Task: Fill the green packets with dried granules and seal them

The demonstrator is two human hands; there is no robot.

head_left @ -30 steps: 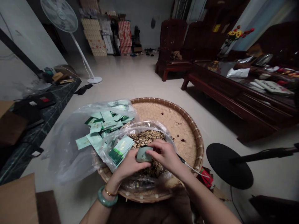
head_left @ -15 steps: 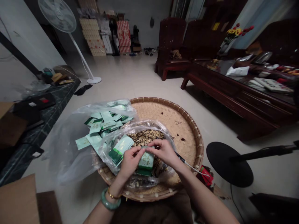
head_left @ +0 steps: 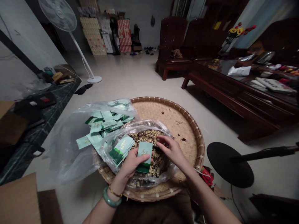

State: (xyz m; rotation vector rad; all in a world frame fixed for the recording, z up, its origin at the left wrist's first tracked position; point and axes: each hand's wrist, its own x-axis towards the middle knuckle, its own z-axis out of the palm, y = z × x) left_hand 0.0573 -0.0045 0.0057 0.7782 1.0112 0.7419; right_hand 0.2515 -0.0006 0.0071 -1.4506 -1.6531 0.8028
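My left hand (head_left: 132, 164) holds a small green packet (head_left: 144, 156) upright over a clear plastic bag of loose brown dried bits (head_left: 147, 138). My right hand (head_left: 171, 150) reaches into that bag just right of the packet, fingers curled round a thin dark tool whose shape I cannot make out. A stack of green packets (head_left: 121, 148) lies at the bag's left edge. Both bags rest in a round woven bamboo tray (head_left: 187, 124).
A second clear bag full of green packets (head_left: 102, 124) lies on the tray's left. A standing fan (head_left: 61, 18) is far left, a dark round stand base (head_left: 230, 165) on the right. A dark wooden table (head_left: 245, 90) stands at right, a black counter (head_left: 39, 118) at left.
My right hand let go of the packet and moved right into the loose bits. The left hand now holds the packet alone, turned upright.
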